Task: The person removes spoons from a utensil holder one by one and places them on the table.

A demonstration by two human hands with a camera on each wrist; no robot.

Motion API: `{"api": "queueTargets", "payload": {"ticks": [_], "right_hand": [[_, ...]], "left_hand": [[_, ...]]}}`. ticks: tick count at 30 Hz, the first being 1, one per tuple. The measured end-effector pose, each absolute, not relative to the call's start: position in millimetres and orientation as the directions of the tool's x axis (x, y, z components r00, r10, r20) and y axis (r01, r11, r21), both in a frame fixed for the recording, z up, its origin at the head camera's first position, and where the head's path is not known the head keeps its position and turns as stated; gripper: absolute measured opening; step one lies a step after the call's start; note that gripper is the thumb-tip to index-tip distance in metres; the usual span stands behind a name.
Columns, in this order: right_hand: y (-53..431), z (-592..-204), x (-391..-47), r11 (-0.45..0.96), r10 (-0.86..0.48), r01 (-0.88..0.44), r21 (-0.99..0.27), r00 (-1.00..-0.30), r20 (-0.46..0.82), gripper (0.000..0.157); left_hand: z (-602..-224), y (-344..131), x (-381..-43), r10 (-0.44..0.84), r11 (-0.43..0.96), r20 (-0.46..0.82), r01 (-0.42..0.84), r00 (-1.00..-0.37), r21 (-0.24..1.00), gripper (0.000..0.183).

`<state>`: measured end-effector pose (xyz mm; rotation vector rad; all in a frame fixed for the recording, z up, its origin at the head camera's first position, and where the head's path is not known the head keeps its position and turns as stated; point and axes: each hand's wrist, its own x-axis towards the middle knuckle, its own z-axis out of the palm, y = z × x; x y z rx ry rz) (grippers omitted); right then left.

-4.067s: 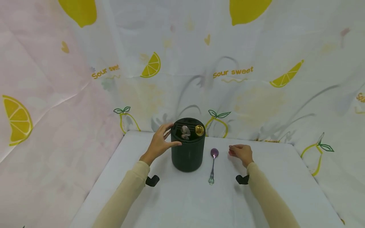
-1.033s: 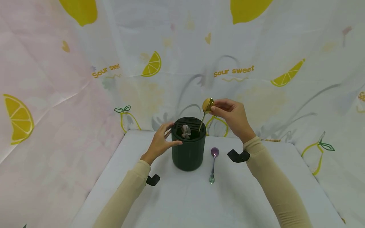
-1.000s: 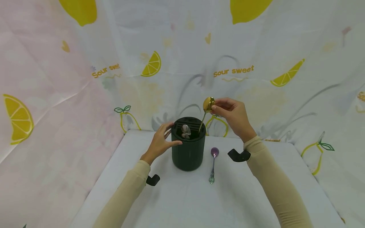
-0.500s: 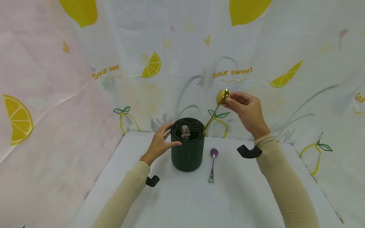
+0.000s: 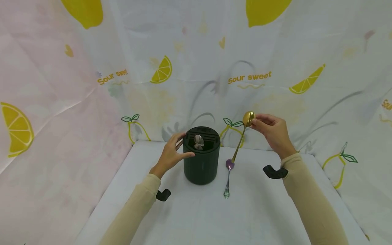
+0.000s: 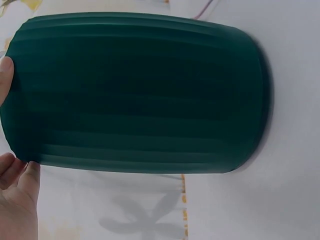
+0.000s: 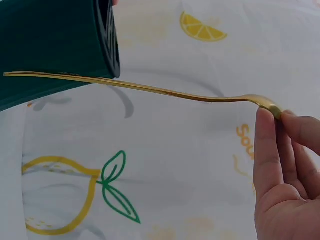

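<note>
Working over a white table [image 5: 199, 217], I have the dark green holder [image 5: 200, 168] standing upright on it, my left hand [image 5: 169, 153] gripping it near the top with thumb and fingers parted around its side. My right hand [image 5: 274, 132] pinches the gold spoon [image 5: 247, 118] by its bowl, outside the holder, its handle slanting down towards the purple-bowled spoon [image 5: 227, 185] lying on the table, though I cannot tell whether the two touch. Smallest to view are the silvery bowls [image 5: 199, 140] showing in the holder's opening.
</note>
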<state>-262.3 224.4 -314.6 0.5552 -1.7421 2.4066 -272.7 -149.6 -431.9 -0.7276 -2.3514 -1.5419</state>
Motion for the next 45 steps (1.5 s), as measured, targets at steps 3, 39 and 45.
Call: {"api": "queueTargets", "payload": {"ticks": [3,39,45], "right_hand": [[232.7,-327.3,-263.5,-0.316,-0.116,-0.288,-0.904,-0.934,0.338,0.022],[263.8,-460.3,-284.4,-0.469,-0.109,0.167,-0.867,-0.985,-0.131,0.018],[260.0,-473.9,-284.0,-0.458,-0.069,0.204,-0.865,-0.979,-0.194,0.015]], "left_hand": [[-433.0,-149.3,-272.7,0.276,0.314,0.457,0.528,-0.846,0.789,0.089],[-400.6,-143.4,-247.0,0.295,0.309,0.448,0.528,-0.844,0.791,0.082],[-402.1,-142.9,-246.4,0.298,0.312,0.451,0.532,-0.841,0.787,0.082]]}}
